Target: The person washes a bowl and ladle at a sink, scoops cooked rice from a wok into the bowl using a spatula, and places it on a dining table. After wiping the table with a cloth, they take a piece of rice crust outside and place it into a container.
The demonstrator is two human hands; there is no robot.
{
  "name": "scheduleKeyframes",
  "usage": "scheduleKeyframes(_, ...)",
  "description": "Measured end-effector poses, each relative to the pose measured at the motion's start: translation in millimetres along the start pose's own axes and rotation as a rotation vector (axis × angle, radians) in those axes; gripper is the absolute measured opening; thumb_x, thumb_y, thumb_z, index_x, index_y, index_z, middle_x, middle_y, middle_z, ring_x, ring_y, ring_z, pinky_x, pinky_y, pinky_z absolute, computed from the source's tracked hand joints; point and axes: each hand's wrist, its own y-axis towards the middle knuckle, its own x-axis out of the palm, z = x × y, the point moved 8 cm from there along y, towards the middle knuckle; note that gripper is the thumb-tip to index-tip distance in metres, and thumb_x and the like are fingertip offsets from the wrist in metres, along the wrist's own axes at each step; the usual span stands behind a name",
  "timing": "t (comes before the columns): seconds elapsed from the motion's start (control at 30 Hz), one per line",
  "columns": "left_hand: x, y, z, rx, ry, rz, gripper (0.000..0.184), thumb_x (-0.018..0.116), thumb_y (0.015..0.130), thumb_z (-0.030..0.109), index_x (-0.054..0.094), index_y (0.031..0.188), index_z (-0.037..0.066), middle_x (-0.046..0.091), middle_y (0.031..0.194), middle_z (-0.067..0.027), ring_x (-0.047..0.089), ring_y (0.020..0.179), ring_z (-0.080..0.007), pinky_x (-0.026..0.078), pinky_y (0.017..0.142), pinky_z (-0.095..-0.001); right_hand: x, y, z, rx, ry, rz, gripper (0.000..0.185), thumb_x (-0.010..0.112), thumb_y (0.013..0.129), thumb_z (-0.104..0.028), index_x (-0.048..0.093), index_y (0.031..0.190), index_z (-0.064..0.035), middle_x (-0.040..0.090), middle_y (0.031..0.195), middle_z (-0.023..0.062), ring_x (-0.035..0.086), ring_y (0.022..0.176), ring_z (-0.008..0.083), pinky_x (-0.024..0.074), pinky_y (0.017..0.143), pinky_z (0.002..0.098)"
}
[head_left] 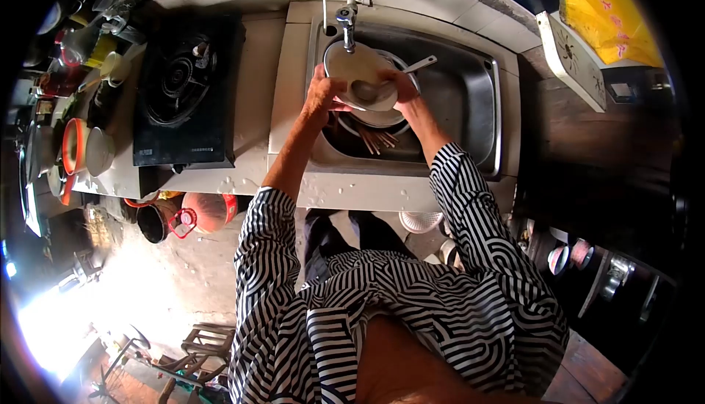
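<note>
My left hand [323, 94] grips the left rim of a pale bowl [354, 63], which is tilted below the metal faucet [347, 26]. On the opposite rim, my right hand [402, 87] is closed around the same bowl. Whether a second dish is nested at its lower edge, I cannot tell. Beneath it a round metal basin, mostly hidden, stands in the steel sink [466, 103]. A light-coloured utensil handle [422, 63] pokes out to the right of my right hand. Several brown chopsticks [377, 140] lie at the basin's near side.
Left of the sink sits a black gas stove [183, 88]. Bottles, bowls and an orange-rimmed container [73, 147] crowd the far left counter. A red gas cylinder [205, 212] stands below the counter. At upper right are a white board [569, 59] and a yellow bag [609, 8].
</note>
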Motion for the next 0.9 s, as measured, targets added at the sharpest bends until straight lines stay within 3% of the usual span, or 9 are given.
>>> scheduleKeyframes(0.1,-6.5,-12.9,16.7,-0.034,0.221,0.182,0.054,0.059,0.064,0.019,0.035,0.111,0.006,0.054,0.089,-0.0140,0.058,0.073,-0.0263,0.054,0.050,-0.0341,35.6,8.1,19.9,0.042,0.261,-0.346,0.041,0.044,0.080,-0.016,0.039,0.114,0.0058,0.048,0.111,0.0184,0.050,0.099,0.0271,0.0405,0.088,0.0382)
scheduleKeyframes(0.23,-17.0,-15.3,42.6,-0.063,0.382,0.155,0.047,0.058,0.067,0.024,0.042,0.105,0.003,0.055,0.088,-0.0153,0.060,0.064,-0.0253,0.053,0.045,-0.0295,70.9,-0.2,20.8,-0.034,0.313,-0.419,0.040,0.038,0.084,-0.020,0.039,0.117,0.0032,0.050,0.111,0.0168,0.052,0.097,0.0282,0.0411,0.088,0.0386)
scheduleKeyframes(0.43,-11.5,-3.1,63.5,-0.326,0.487,0.083,0.051,0.059,0.064,0.028,0.048,0.106,0.001,0.056,0.087,-0.0169,0.060,0.070,-0.0306,0.054,0.055,-0.0378,61.9,-0.1,38.9,-0.004,0.396,-0.174,0.041,0.041,0.082,-0.018,0.038,0.110,0.0115,0.050,0.103,0.0255,0.055,0.090,0.0321,0.0447,0.082,0.0407)
scheduleKeyframes(0.5,-4.8,-4.3,63.7,-0.419,0.571,-0.017,0.061,0.060,0.060,0.036,0.047,0.108,0.002,0.056,0.092,-0.0204,0.060,0.076,-0.0311,0.053,0.063,-0.0389,54.1,-6.8,60.7,0.183,0.556,-0.092,0.035,0.037,0.083,-0.014,0.038,0.108,0.0101,0.047,0.106,0.0255,0.051,0.095,0.0358,0.0437,0.081,0.0482)
scheduleKeyframes(0.63,-1.8,-6.5,46.5,-0.538,0.614,-0.033,0.065,0.061,0.059,0.037,0.044,0.111,0.001,0.055,0.097,-0.0213,0.059,0.079,-0.0326,0.051,0.069,-0.0407,25.4,-9.5,94.2,0.364,0.611,-0.267,0.032,0.039,0.081,-0.011,0.037,0.105,0.0097,0.046,0.100,0.0259,0.050,0.090,0.0363,0.0450,0.076,0.0497)
scheduleKeyframes(0.73,3.2,2.6,15.2,-0.545,0.399,-0.160,0.062,0.060,0.063,0.034,0.043,0.112,0.001,0.055,0.099,-0.0186,0.059,0.079,-0.0294,0.050,0.070,-0.0417,8.9,-32.0,55.3,0.056,0.505,-0.097,0.038,0.038,0.078,-0.010,0.032,0.111,0.0092,0.040,0.111,0.0278,0.046,0.099,0.0370,0.0386,0.087,0.0513)
scheduleKeyframes(0.77,7.5,9.3,1.6,-0.534,0.224,-0.246,0.060,0.060,0.065,0.033,0.043,0.112,0.001,0.055,0.099,-0.0177,0.060,0.078,-0.0279,0.050,0.071,-0.0420,38.3,-81.5,26.3,0.168,0.453,0.162,0.034,0.041,0.079,-0.009,0.035,0.107,0.0097,0.043,0.109,0.0263,0.046,0.100,0.0353,0.0411,0.085,0.0492)
scheduleKeyframes(0.8,11.9,14.8,-6.6,-0.488,0.185,-0.267,0.054,0.058,0.069,0.031,0.044,0.112,0.000,0.057,0.098,-0.0155,0.059,0.079,-0.0252,0.049,0.074,-0.0421,24.6,-77.2,23.5,0.205,0.499,0.109,0.033,0.040,0.079,-0.009,0.035,0.107,0.0096,0.044,0.107,0.0265,0.048,0.097,0.0338,0.0404,0.087,0.0471)
scheduleKeyframes(0.9,31.8,40.6,-37.5,-0.433,-0.193,-0.266,0.034,0.050,0.078,0.022,0.050,0.103,-0.001,0.059,0.092,-0.0160,0.058,0.085,-0.0286,0.045,0.081,-0.0448,-32.5,-89.9,-23.9,-0.142,0.212,0.266,0.025,0.052,0.069,-0.007,0.049,0.091,0.0041,0.053,0.089,0.0156,0.054,0.084,0.0230,0.0467,0.078,0.0344)
